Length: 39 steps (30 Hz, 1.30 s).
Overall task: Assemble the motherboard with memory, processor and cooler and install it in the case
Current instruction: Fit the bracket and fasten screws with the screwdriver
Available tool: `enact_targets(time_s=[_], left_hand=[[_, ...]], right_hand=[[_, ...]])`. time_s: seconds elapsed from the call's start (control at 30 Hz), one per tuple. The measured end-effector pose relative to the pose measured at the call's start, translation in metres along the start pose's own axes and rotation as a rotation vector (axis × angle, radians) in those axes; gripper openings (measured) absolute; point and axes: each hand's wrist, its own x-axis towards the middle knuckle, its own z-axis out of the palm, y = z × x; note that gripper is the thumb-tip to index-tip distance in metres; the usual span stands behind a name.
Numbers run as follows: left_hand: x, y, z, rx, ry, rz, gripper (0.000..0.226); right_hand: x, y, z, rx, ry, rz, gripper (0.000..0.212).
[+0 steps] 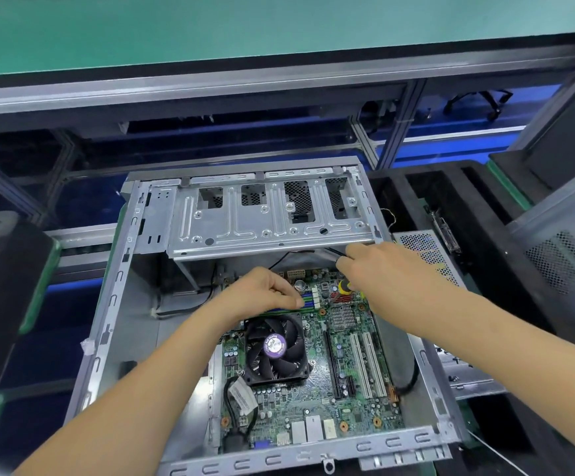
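Observation:
The open grey metal case point(117, 290) lies flat, with the green motherboard point(317, 403) inside it. A black cooler fan point(274, 350) with a purple label sits on the board. Behind the fan are the memory sticks point(308, 300) in green and blue slots. My left hand point(262, 290) rests on the far end of the memory sticks, fingers curled down onto them. My right hand point(378, 266) is at the board's far right corner, pinching a black cable point(334, 252) under the drive cage point(265, 218). A yellow-and-black part point(344, 286) shows just below that hand.
A perforated metal side panel point(426, 252) lies right of the case. Black foam trays point(450, 201) stand at the right and left point(1, 269). A metal plate with small screws point(461, 372) lies near my right forearm. An aluminium frame rail point(210, 91) runs across behind.

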Motion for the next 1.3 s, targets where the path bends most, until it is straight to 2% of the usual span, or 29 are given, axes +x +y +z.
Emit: enact_targets(time_s=[0.2, 0.47, 0.73, 1.0, 1.3], left_hand=[[0.004, -0.002, 0.001, 0.006, -0.011, -0.029, 0.014], [0.005, -0.003, 0.001, 0.006, -0.015, -0.041, 0.011], [0.002, -0.002, 0.001, -0.007, -0.015, -0.044, 0.008], [0.002, 0.000, 0.002, -0.002, -0.017, -0.047, 0.010], [-0.001, 0.003, 0.003, 0.045, 0.005, 0.020, 0.012]], right_hand=[[0.003, 0.003, 0.006, 0.089, 0.009, 0.010, 0.026], [0.006, 0.002, 0.011, 0.061, 0.021, -0.017, 0.035], [0.006, 0.000, 0.010, 0.025, -0.001, -0.018, 0.024], [0.007, -0.001, 0.012, 0.008, 0.000, -0.017, 0.024], [0.008, -0.002, 0.014, 0.041, 0.001, -0.022, 0.018]])
